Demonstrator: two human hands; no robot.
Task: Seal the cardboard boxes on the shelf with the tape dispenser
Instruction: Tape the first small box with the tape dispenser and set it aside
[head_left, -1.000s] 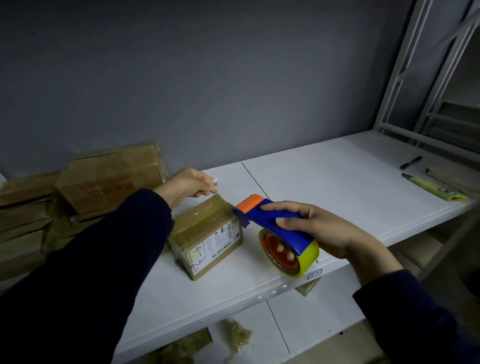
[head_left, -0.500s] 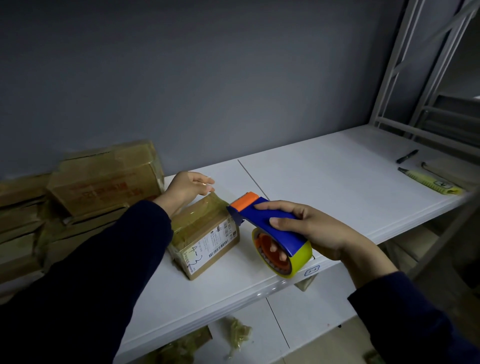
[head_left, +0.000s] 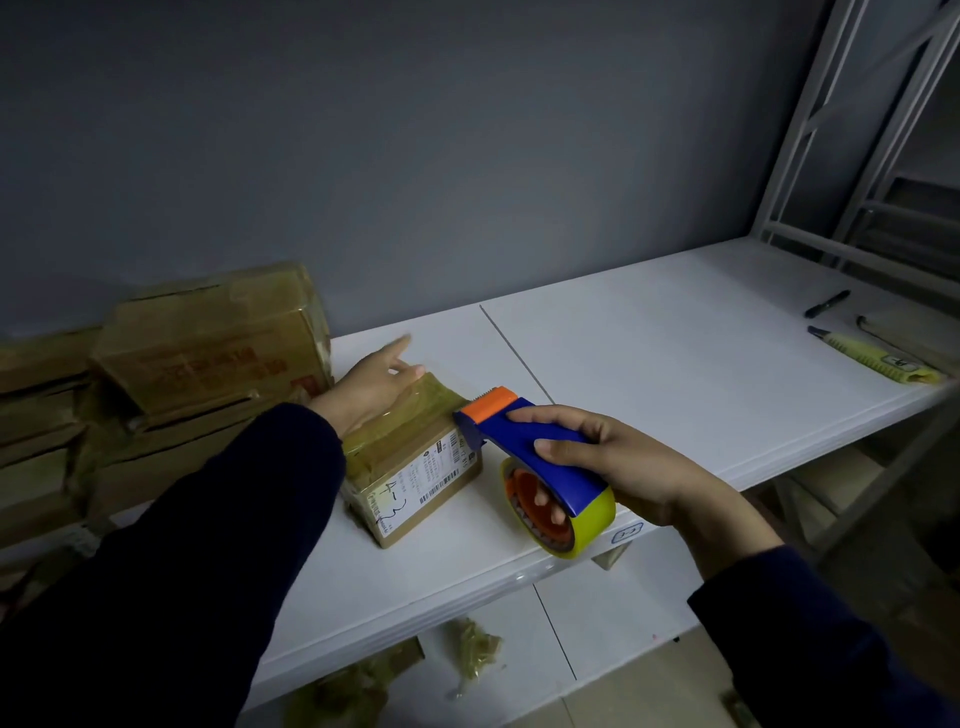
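Note:
A small cardboard box (head_left: 415, 467) with a white label and tape over its top lies on the white shelf (head_left: 649, 364). My left hand (head_left: 371, 387) lies on the box's far end with fingers stretched out flat. My right hand (head_left: 618, 462) grips the blue handle of the tape dispenser (head_left: 540, 467), fingers curled through the yellow tape roll. The dispenser's orange head touches the box's right upper edge.
Taped cardboard boxes (head_left: 208, 338) are stacked at the left against the grey wall. A black pen (head_left: 827, 303) and a yellow utility knife (head_left: 878, 358) lie at the shelf's right end. Crumpled tape scraps (head_left: 470, 649) lie on the lower shelf. A white metal frame (head_left: 857, 156) stands at right.
My left hand's fingers have straightened out from a loose curl over the box's far end. The dispenser has stayed against the box's right edge.

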